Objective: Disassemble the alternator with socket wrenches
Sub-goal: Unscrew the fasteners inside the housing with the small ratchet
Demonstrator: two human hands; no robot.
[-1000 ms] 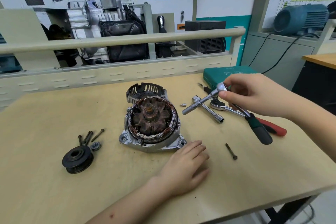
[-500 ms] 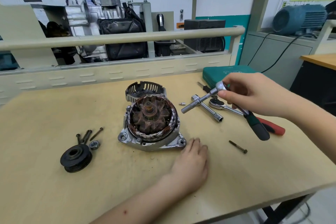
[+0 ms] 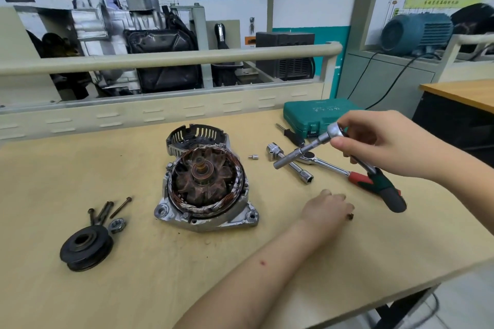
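The opened alternator (image 3: 205,192) lies on the wooden bench (image 3: 160,275), copper windings and rusty rotor facing up. Its black slotted rear cover (image 3: 197,136) stands just behind it. My right hand (image 3: 382,141) grips the head of a ratchet wrench (image 3: 334,132) above the bench, right of the alternator. An extension with a socket (image 3: 296,155) points down-left and the dark handle (image 3: 387,192) hangs down-right. My left hand (image 3: 326,208) rests on the bench with fingers curled over a loose long bolt (image 3: 350,217); only the bolt's end shows.
A black pulley (image 3: 85,247), a nut (image 3: 117,225) and several bolts (image 3: 107,209) lie front left. A second ratchet (image 3: 328,165), an extension bar (image 3: 290,164), a small socket (image 3: 253,157) and a green tool case (image 3: 315,115) sit right of the alternator.
My left hand has slid right, from beside the alternator's front corner onto the loose bolt, which also shifted right. My right hand and the ratchet have hardly moved.
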